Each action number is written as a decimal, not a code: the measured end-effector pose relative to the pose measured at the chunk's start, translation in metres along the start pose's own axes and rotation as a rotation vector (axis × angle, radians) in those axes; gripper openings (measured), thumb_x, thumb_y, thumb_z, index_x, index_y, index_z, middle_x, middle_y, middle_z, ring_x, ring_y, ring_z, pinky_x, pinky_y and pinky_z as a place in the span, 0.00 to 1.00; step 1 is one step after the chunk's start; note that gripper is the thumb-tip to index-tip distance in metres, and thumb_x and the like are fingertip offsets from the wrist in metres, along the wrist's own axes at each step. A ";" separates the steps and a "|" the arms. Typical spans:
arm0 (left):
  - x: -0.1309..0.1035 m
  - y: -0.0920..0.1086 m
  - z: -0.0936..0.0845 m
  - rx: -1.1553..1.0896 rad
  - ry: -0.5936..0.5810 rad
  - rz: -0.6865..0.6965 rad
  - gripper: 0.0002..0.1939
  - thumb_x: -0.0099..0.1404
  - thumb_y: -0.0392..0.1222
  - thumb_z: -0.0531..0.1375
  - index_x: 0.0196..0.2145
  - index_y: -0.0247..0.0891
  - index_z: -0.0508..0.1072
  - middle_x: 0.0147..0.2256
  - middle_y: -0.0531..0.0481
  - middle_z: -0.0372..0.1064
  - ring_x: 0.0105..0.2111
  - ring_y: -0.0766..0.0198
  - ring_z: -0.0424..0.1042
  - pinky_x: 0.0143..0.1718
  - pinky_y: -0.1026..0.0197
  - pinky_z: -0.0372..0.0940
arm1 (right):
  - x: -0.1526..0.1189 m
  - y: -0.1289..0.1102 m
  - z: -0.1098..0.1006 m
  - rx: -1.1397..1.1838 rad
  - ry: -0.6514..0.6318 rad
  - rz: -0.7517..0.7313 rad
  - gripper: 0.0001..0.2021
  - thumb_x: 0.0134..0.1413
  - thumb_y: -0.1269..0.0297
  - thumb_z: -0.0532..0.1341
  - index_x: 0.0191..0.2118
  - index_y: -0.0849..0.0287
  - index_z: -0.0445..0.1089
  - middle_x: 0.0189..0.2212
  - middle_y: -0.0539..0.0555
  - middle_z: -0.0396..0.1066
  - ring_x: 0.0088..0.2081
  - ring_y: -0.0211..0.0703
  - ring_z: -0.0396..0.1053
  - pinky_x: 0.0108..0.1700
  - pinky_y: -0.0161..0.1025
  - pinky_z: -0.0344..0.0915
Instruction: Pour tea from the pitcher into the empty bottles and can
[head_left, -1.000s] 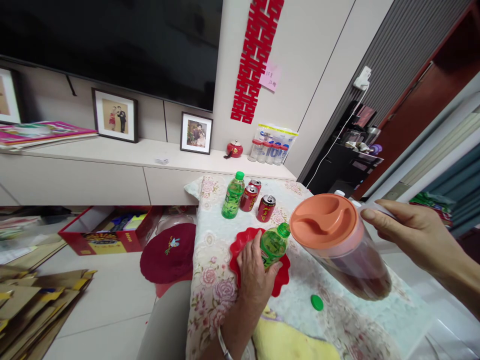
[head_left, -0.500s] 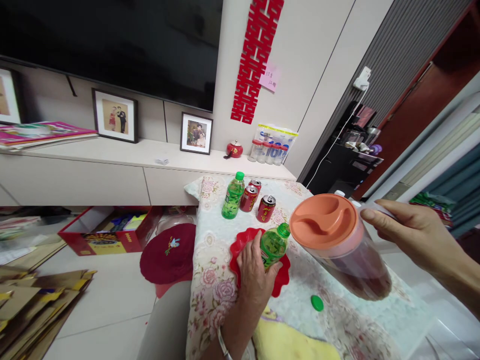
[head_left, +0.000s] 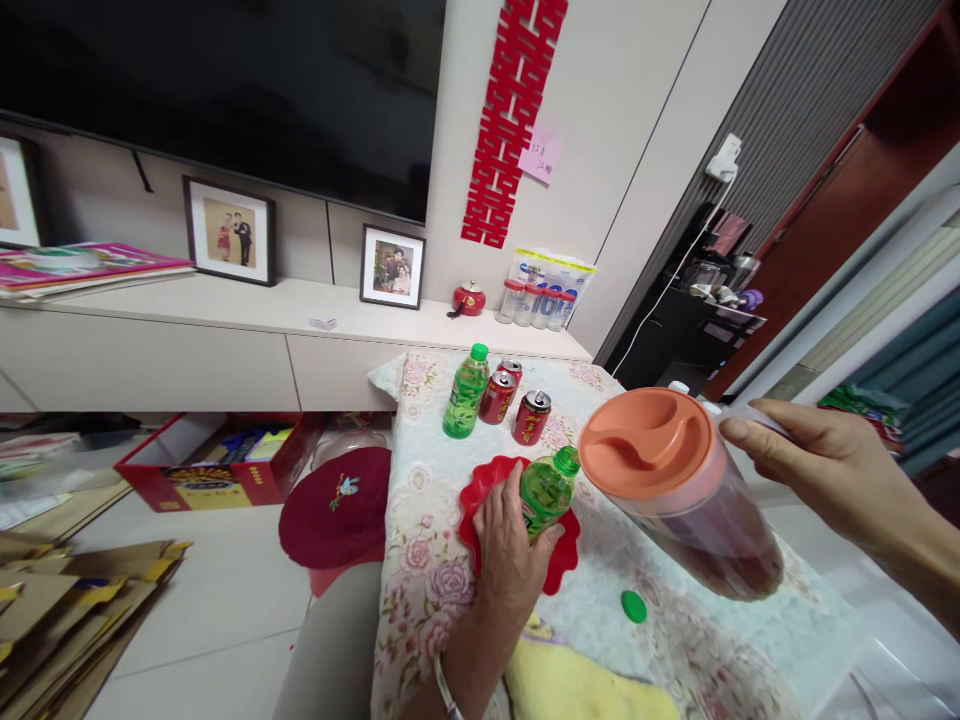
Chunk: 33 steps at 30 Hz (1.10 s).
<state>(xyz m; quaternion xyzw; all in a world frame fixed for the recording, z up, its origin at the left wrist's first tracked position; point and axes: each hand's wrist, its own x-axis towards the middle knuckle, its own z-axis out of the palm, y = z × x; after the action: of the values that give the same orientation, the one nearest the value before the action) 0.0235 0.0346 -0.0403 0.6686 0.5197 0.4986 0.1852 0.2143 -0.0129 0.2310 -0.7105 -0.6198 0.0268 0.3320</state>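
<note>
My left hand is wrapped around a green plastic bottle without its cap, held over a red scalloped plate. In my right hand is the handle of a clear pitcher with an orange lid. The pitcher leans to the left over the table, dark reddish-brown liquid inside, its lid edge close by the bottle's mouth. A green cap lies on the flowered tablecloth. Behind the plate stand a capped green bottle and several red cans.
A yellow cloth lies at the near table edge. Left of the table is a stool with a dark red cover, beside a red box and flattened cardboard. Behind runs a white cabinet with framed photos and small jars.
</note>
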 end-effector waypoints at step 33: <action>-0.001 -0.001 0.001 0.016 0.005 0.011 0.40 0.61 0.36 0.69 0.67 0.36 0.59 0.63 0.34 0.69 0.62 0.40 0.69 0.62 0.38 0.63 | 0.000 0.000 -0.002 0.011 0.008 -0.035 0.31 0.44 0.29 0.65 0.18 0.56 0.66 0.19 0.48 0.57 0.24 0.40 0.55 0.25 0.37 0.53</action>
<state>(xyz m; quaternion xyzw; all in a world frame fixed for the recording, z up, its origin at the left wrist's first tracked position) 0.0238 0.0344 -0.0414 0.6716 0.5205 0.4971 0.1760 0.2151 -0.0140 0.2328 -0.6977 -0.6308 0.0219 0.3388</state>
